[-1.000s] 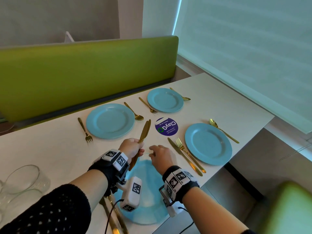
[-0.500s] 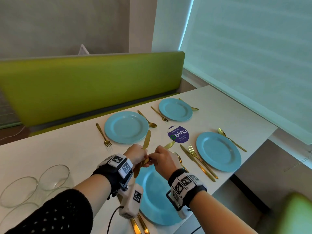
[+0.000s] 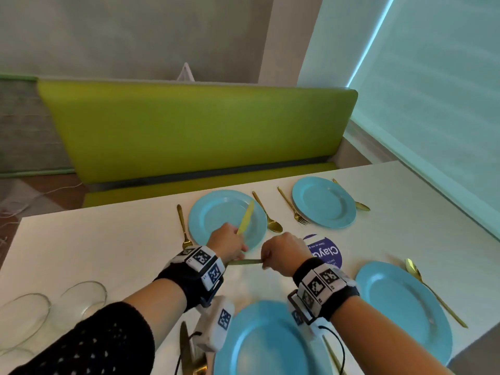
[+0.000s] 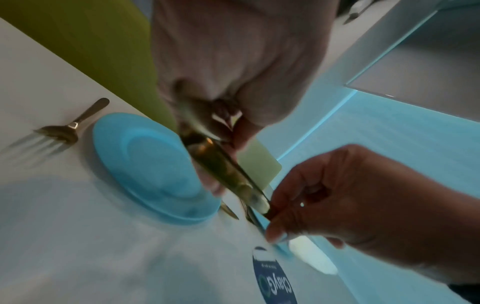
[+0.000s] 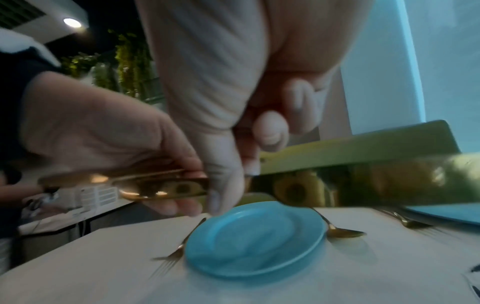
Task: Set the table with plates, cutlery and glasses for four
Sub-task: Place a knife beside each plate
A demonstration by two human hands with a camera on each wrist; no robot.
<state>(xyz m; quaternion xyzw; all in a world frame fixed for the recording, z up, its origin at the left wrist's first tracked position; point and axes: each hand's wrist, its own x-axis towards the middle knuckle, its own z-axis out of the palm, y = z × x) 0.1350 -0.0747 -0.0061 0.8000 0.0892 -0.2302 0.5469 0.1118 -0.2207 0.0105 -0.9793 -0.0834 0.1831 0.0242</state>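
Note:
Over the white table [image 3: 113, 253], my left hand [image 3: 230, 243] grips a gold knife [image 3: 245, 218] by the handle, its blade slanting up over the far-left blue plate [image 3: 211, 220]. My right hand [image 3: 276, 253] pinches a second gold knife [image 3: 244, 262], which lies level between the two hands. The left wrist view shows the left hand [image 4: 233, 115] on a gold handle [image 4: 221, 164] and the right hand [image 4: 324, 197] pinching beside it. In the right wrist view, the right hand [image 5: 233, 164] holds a knife [image 5: 363, 185]. Three more blue plates lie far right [image 3: 323, 201], near right [image 3: 403, 307] and nearest me [image 3: 265, 342].
Gold forks [image 3: 184, 228] and spoons [image 3: 273, 224] flank the plates. Clear glasses [image 3: 84, 296] stand at the table's left front. A purple round sticker [image 3: 327, 253] marks the middle. A green bench [image 3: 194, 131] runs behind the table and a blind covers the window on the right.
Both knives were together in my left hand. My right hand has taken one and drawn it off sideways. The head view has tilted up and both hands have moved toward the far-left plate.

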